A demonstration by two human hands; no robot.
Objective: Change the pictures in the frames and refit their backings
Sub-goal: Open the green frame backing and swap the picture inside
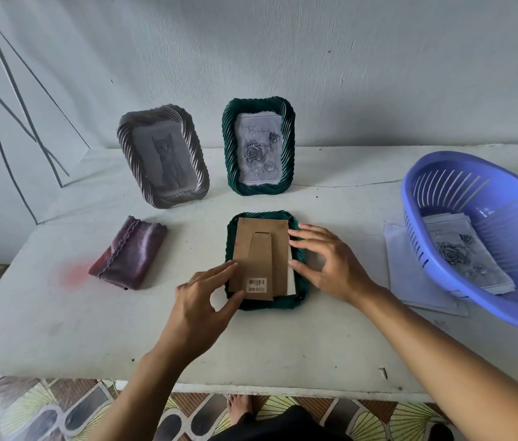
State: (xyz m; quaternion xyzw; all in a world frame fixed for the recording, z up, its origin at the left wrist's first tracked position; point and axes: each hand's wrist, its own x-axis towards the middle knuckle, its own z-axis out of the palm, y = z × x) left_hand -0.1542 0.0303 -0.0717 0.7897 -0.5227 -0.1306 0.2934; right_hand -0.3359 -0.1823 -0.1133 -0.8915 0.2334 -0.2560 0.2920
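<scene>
Both hands lie apart and uncurled on the work, neither clamped on anything. Left hand [202,297] rests its fingertips on the lower left of the cardboard backing [264,249]; right hand [330,265], fingers spread, touches its right edge.

The backing lies skewed on the face-down green frame [283,304], near the middle of the table [314,345]. A strip of white sheet [292,278] shows along its right side, so the backing is not seated.

Judged step: refitting this backing. The next move calls for squaring the board to the recess, covering the sheet and pressing it flat; whether retaining tabs exist cannot be told.

A folded purple cloth [130,253] lies to the left. A blue basket [407,198] holding rose prints [464,253] sits tilted to the right.

Farther back, a grey frame [202,173] with a cat picture and a second green frame [229,148] with a rose picture stand upright, apparently finished.
</scene>
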